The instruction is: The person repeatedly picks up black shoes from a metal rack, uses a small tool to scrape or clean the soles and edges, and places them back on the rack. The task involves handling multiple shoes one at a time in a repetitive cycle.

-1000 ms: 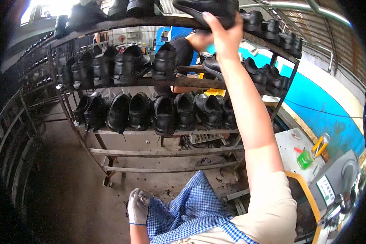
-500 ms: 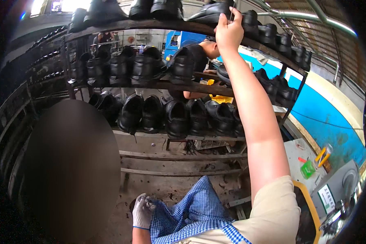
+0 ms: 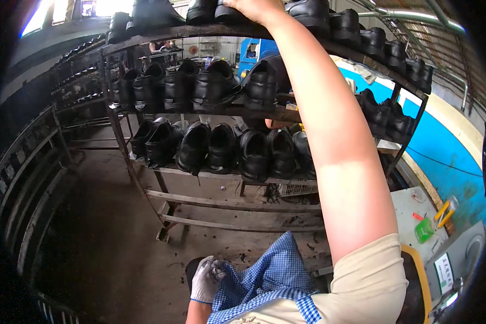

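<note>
Black shoe [image 3: 228, 15] under the right hand [image 3: 258, 7] stands on the top shelf [image 3: 175, 32] of a metal rack, close to the middle of its front edge. That hand is bare and reaches up to the shoe; its fingers run out past the top of the view, so I cannot tell how far they are open or whether they grip it. Further black shoes [image 3: 344, 27] line the same shelf, reaching its right end. On the middle shelf [image 3: 283, 113], another row [image 3: 217, 83] stands with the heels toward the front edge; the raised forearm hides part of it. More shoes [image 3: 194, 147] fill the lower shelf [image 3: 229, 175], openings showing, one with a strand hanging over the front edge.

Well below, the left hand [image 3: 206, 281], in a pale glove, has its fingers curled beside a blue checked apron [image 3: 270, 267]; I cannot tell whether they hold anything. Beyond the rack, a person in a dark top [image 3: 278, 70] is mostly hidden. Past the rack's lower right corner is a pale desk [image 3: 406, 202], with a green container [image 3: 424, 230] and a yellow-handled item [image 3: 445, 213] near its right edge.
</note>
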`<state>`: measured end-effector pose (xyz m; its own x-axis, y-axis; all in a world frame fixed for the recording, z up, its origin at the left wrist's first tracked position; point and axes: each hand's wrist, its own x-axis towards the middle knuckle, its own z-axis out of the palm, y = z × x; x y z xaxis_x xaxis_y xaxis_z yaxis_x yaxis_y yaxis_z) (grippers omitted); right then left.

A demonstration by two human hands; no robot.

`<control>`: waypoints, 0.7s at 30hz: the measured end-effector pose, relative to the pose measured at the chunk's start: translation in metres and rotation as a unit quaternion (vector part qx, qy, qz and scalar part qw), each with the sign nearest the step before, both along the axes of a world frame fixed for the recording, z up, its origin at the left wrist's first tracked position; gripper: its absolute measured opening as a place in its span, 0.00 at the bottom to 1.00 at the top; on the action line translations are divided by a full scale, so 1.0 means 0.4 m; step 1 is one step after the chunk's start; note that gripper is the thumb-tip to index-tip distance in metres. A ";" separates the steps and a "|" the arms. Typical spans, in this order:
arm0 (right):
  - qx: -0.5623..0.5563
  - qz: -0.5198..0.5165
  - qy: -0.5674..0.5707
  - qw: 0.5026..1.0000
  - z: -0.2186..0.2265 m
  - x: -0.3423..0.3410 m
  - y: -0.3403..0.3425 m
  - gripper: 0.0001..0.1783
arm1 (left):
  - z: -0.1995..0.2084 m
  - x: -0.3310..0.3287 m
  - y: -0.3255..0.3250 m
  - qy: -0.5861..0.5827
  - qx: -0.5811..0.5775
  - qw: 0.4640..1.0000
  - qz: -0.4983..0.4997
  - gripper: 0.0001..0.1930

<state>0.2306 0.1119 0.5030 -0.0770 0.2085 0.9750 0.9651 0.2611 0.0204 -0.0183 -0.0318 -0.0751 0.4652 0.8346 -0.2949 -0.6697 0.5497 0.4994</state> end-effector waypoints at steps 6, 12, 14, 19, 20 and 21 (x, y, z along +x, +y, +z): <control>-0.098 0.025 -0.008 0.995 -0.175 -0.055 -0.150 0.13 | 0.041 0.000 -0.004 0.010 0.024 1.000 -0.008 0.13; -0.030 0.101 -0.246 0.964 -0.642 -0.024 -0.395 0.12 | 0.088 0.009 0.010 -0.035 0.135 0.989 -0.044 0.23; -0.097 0.189 -0.263 0.941 -0.787 0.008 -0.475 0.13 | 0.098 0.036 0.056 -0.069 0.199 0.977 -0.047 0.33; -0.276 0.301 -0.184 0.894 -1.074 -0.022 -0.550 0.13 | 0.277 0.057 0.146 -0.099 0.275 0.956 0.037 0.43; -0.309 0.312 -0.165 0.884 -1.111 -0.029 -0.558 0.12 | 0.276 0.060 0.172 -0.067 0.258 0.961 0.078 0.40; -0.341 0.321 -0.143 0.872 -1.150 -0.040 -0.568 0.12 | 0.266 0.058 0.190 -0.031 0.240 0.963 0.115 0.37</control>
<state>0.2146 -0.1154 0.0431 -0.6115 0.5564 0.5626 0.5958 0.7917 -0.1354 0.0049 0.0443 0.0312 0.2554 0.9512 0.1733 -0.7832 0.0984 0.6139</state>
